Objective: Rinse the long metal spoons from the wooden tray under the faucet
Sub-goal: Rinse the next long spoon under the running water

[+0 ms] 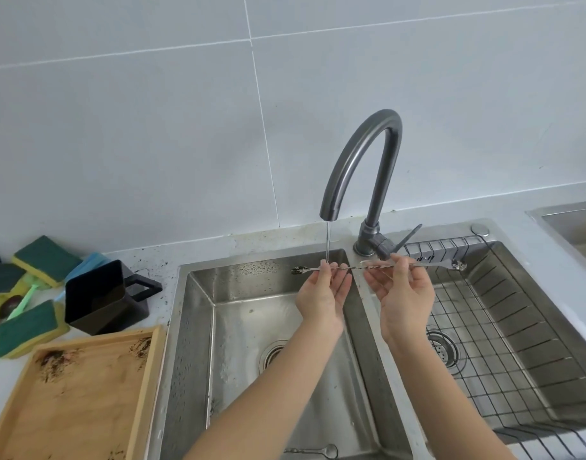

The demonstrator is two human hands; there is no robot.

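Observation:
A long metal spoon (358, 267) with a twisted stem lies level across both basins, held at each side. My left hand (323, 293) pinches it near the dirty left end, right under the thin water stream from the dark curved faucet (361, 167). My right hand (406, 293) pinches the stem toward the right end, which carries dark residue over the wire rack. The wooden tray (85, 393) at lower left holds only dark crumbs. Another long spoon (313, 451) lies on the bottom of the left basin near the front edge.
Double steel sink (198, 327); the right basin holds a wire rack (504, 343). A black square cup (99, 297) stands behind the tray. Green and yellow sponges (29, 323) lie at far left. The faucet lever (407, 239) points right. Dark specks dot the counter.

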